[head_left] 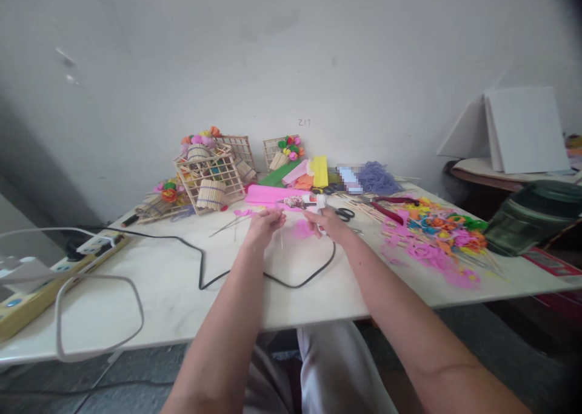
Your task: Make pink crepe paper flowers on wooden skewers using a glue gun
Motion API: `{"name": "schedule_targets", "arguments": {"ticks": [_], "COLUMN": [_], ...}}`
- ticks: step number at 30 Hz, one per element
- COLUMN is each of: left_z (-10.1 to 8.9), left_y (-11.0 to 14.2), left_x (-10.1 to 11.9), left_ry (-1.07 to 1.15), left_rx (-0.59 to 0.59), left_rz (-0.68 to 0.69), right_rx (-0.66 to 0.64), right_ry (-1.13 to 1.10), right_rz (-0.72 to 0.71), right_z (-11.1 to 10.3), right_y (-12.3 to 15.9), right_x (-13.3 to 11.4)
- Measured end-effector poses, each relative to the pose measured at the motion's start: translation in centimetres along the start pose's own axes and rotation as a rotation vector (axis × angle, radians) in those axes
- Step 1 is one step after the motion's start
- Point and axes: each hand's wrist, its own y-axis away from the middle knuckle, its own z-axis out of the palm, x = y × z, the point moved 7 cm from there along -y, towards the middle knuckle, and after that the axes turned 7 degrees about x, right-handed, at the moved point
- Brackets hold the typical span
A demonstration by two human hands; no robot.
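Observation:
My right hand is wrapped around a white hot glue gun, whose nozzle end points left. From its handle a black cord runs across the table to the left. My left hand is closed in a pinch just left of the glue gun; what its fingers hold is too small to make out. Pink crepe paper lies behind both hands, and a pink scrap lies between them. Black-handled scissors lie just beyond my right hand.
Small stick frames with paper flowers stand at the back left. A power strip lies at the left. Red-handled pliers, a pile of colourful paper pieces, purple yarn and a green jar are to the right.

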Motion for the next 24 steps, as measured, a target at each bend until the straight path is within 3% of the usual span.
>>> {"name": "schedule_targets", "arguments": {"ticks": [24], "left_z": [0.24], "left_y": [0.10], "left_x": [0.32], "left_ry": [0.003], "left_rx": [-0.028], "left_rz": [0.009], "right_rx": [-0.005], "right_ry": [0.027], "right_rz": [-0.019], "right_z": [-0.05], "right_y": [0.25], "right_x": [-0.69]}}
